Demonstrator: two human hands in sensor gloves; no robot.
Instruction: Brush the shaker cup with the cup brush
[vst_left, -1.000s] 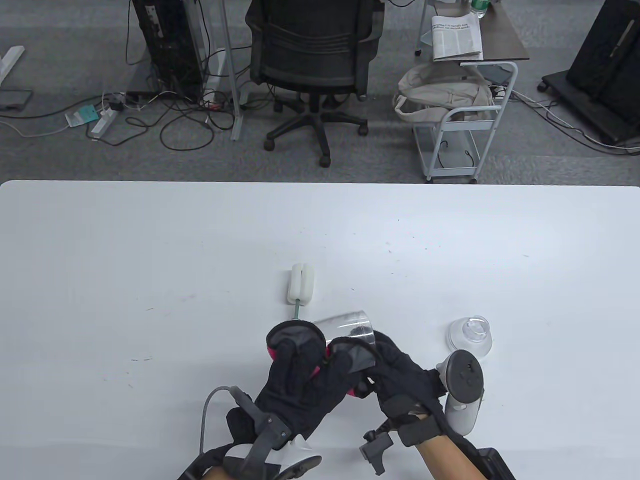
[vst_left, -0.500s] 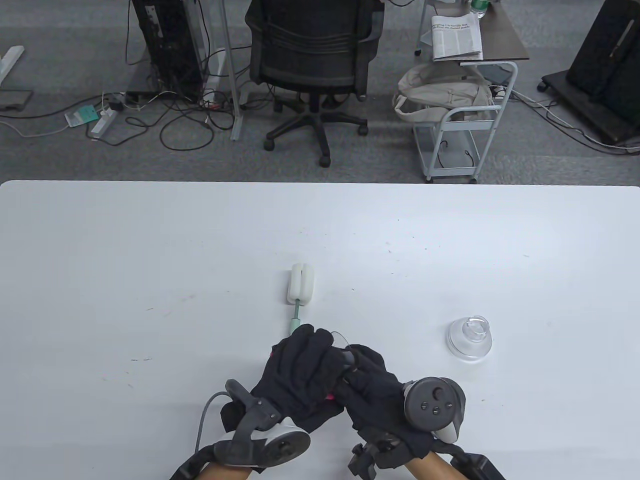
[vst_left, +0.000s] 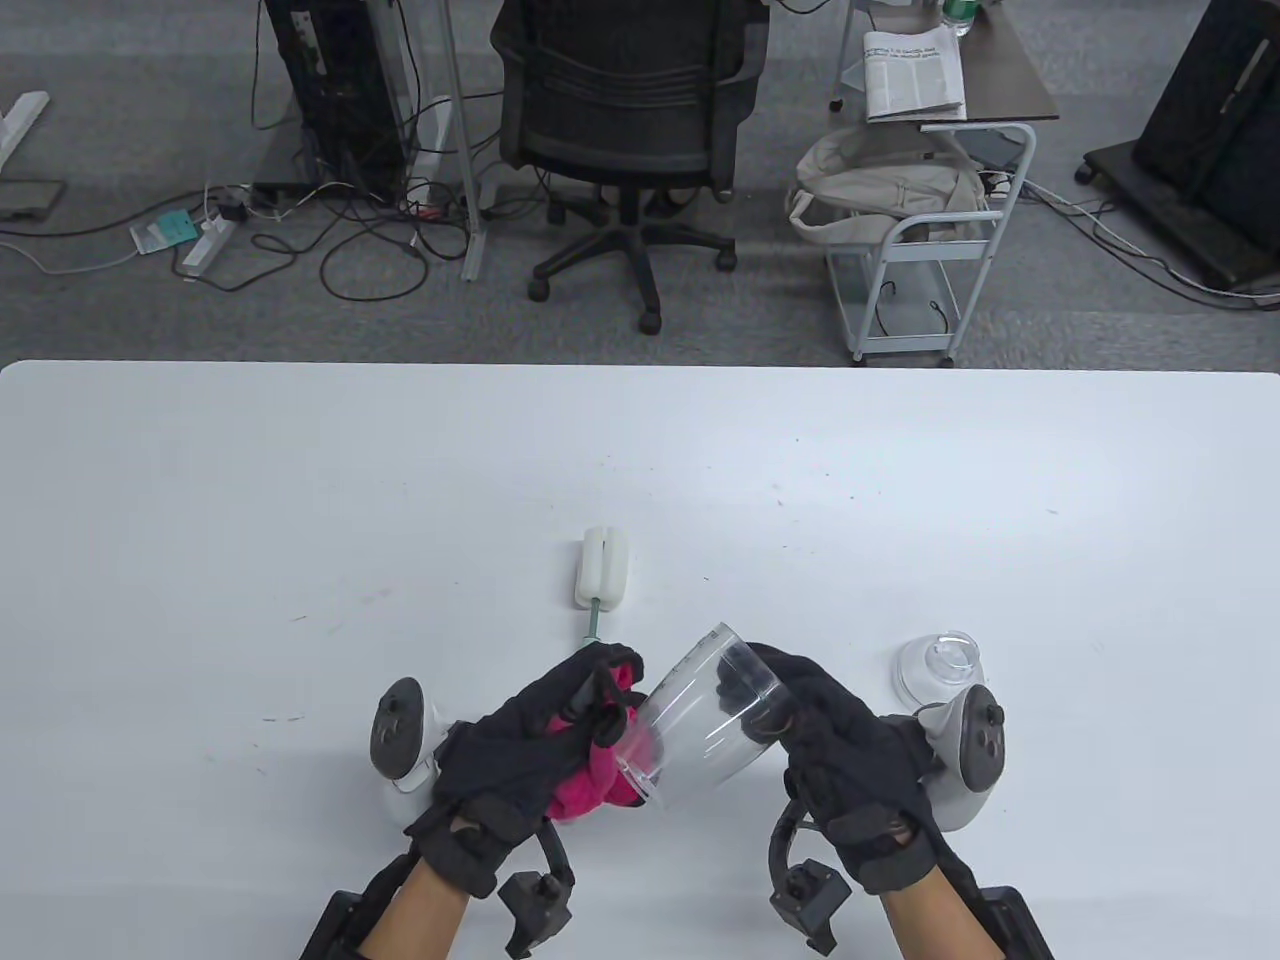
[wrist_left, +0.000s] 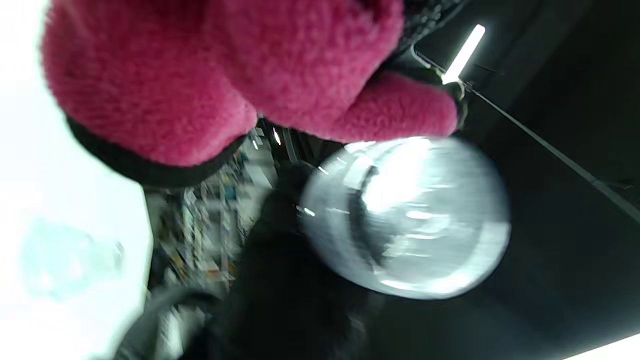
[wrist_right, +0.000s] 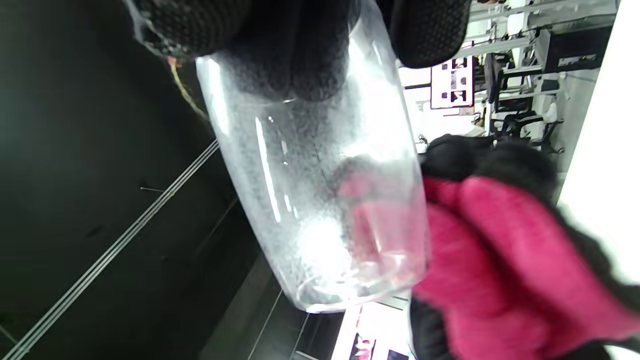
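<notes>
My right hand (vst_left: 800, 715) grips the clear shaker cup (vst_left: 700, 725) at one end and holds it tilted above the table, its other end pointing at my left hand. My left hand (vst_left: 560, 715) holds a pink cloth (vst_left: 590, 775) against that end of the cup. The cup brush (vst_left: 603, 570), with a white sponge head and green stem, lies on the table just beyond my left fingers; no hand holds it. The right wrist view shows the cup (wrist_right: 310, 190) under my fingers (wrist_right: 430, 30), with the cloth (wrist_right: 500, 250) beside it. The left wrist view is blurred and shows the cloth (wrist_left: 225, 75) and the cup (wrist_left: 405, 220).
A clear domed lid (vst_left: 940, 665) sits on the white table (vst_left: 300, 500) just right of my right hand. An office chair (vst_left: 625, 110) and a small cart (vst_left: 920, 240) stand on the floor beyond the table's far edge.
My hands were pressed together over the cup and hid it. They have since turned and parted, so the tilted cup and the pink cloth show. The brush and the lid have not moved.
</notes>
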